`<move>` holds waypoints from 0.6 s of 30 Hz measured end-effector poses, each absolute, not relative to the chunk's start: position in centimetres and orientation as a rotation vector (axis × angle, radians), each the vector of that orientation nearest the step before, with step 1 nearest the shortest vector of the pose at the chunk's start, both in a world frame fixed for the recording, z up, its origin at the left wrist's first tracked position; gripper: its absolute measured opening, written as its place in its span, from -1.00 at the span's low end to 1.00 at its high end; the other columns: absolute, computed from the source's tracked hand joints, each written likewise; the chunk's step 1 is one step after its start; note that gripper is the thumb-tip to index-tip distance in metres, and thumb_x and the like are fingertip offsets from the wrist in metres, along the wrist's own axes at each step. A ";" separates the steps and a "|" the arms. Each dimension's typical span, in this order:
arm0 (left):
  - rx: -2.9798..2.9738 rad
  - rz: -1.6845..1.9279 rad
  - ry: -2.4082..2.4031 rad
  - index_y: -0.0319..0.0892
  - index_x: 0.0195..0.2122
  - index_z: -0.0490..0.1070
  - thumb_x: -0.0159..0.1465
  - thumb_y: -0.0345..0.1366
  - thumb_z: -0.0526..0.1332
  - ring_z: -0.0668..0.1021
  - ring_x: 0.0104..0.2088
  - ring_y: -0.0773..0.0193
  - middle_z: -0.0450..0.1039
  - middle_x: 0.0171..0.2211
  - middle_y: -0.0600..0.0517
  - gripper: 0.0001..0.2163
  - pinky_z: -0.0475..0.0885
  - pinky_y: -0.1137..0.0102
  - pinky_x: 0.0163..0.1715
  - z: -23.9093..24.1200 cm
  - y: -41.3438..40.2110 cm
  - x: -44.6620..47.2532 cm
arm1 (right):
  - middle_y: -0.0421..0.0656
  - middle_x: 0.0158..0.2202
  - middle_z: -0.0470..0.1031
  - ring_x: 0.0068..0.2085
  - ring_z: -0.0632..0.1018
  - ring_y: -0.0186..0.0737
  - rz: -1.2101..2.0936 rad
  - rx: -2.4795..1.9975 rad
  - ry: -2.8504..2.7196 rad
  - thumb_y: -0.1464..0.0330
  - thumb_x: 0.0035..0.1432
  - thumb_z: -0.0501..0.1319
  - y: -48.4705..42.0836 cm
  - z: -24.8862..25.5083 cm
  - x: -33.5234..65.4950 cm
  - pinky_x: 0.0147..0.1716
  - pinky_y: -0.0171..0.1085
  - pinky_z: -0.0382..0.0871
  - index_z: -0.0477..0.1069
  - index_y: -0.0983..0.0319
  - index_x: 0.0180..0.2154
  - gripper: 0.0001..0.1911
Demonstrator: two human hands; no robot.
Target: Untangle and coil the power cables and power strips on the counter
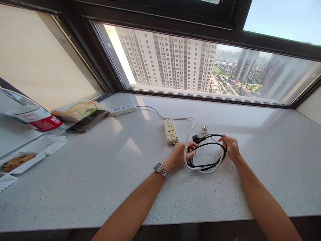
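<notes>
The right hand [231, 147] grips the cords at the right side of their loop, fingertips closed about them. The left hand [182, 153] has its fingers partly curled at the loop's left side, thumb apart; I cannot tell whether they pinch a cord.

The loop, of white cord [185, 155] and black cord [204, 166], lies directly between the hands, close to the counter [112, 187]. It is roughly round, slightly wider from hand to hand, so neither hand is clearly nearer.

The black plug [197, 138] sits at its far left edge, nearer the left hand; the white plug [204, 130] lies just beyond.

The near strip [170, 132] is just beyond the left hand, its long axis pointing away from the person, far end tipped leftward. White cord passes its far end to the far strip [122, 109], which lies nearly crosswise, well apart from both hands.
</notes>
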State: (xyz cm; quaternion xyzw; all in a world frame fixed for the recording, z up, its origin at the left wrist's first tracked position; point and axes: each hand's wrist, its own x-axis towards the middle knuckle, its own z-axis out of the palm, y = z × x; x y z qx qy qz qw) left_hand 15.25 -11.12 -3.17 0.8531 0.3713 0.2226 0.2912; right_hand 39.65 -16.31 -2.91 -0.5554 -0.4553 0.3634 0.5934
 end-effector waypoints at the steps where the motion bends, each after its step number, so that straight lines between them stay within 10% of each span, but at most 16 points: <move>1: 2.285 0.584 0.980 -0.18 -0.22 0.45 0.15 -0.22 0.17 0.49 -0.43 0.29 0.51 -0.42 0.03 -0.78 0.33 0.41 -0.38 -3.2 -11.1 15.2 | -0.33 -0.79 0.05 -0.71 0.10 -0.42 0.733 -1.363 -1.105 -0.02 0.04 0.17 -16.3 -2.9 39.8 -0.66 -0.32 0.07 0.46 0.26 -0.59 -0.52; 18: 2.316 0.460 0.961 -0.21 -0.48 0.36 -0.03 -0.38 0.15 0.27 -0.57 0.41 0.29 -0.59 0.15 -0.93 0.11 0.47 -0.55 -2.6 -11.3 15.4 | -0.22 -0.61 0.36 -0.56 0.29 -0.32 0.340 -1.398 -1.197 0.13 0.02 0.29 -16.2 -3.6 39.7 -0.55 -0.31 0.15 0.50 0.21 -0.49 -0.72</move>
